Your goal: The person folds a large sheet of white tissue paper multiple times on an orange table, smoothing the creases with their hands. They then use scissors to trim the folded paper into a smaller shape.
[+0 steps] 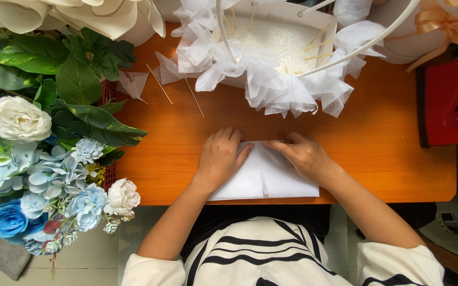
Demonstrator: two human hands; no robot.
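On table (398,159): two hands, left hand (220,158), right hand (304,156), one tissue sheet (265,179).

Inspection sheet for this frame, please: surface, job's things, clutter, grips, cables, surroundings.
Surface: orange table, bare wood near the front right.
Job's things: folded white sheet at the table's front edge.
Clutter: two wooden sticks, a small folded white piece, a white basket ruffled with white tissue.
Grips: left hand and right hand both press flat on the sheet.
Cables: nothing seen.
Surroundings: blue and white flowers on the left, red box on the right.
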